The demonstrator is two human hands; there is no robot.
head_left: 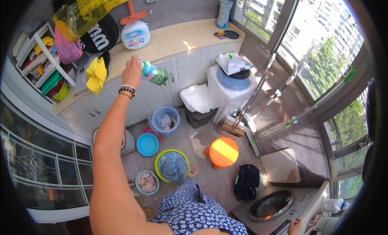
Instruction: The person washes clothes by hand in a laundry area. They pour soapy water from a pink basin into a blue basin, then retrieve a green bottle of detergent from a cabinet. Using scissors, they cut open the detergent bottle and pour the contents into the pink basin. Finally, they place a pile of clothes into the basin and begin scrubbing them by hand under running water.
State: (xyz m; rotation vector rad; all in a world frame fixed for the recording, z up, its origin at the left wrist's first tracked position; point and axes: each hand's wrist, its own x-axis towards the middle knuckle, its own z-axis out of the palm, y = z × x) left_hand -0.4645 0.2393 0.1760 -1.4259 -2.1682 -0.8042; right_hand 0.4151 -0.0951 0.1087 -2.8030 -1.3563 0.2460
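My left hand [132, 72] is stretched out in front of the wall counter, gripping one end of a green printed container [154, 73]. The container is tilted, its free end lower and to the right, against the white cabinet doors [189, 69]. Its grip end is partly hidden by my fingers. At the lower right edge, my right hand [294, 227] is by the front edge of a white countertop [312, 201] over a grey front-loading washing machine [269, 210]. Only its fingers show, and I cannot tell whether they hold anything.
A white detergent jug [135, 35] and a blue bottle [224, 12] stand on the beige counter [169, 38]. On the floor are a yellow-green basin [157, 171] of wet blue cloth, a blue basin [147, 144], a lined bin [154, 121], an orange stool [223, 152] and mops [253, 92].
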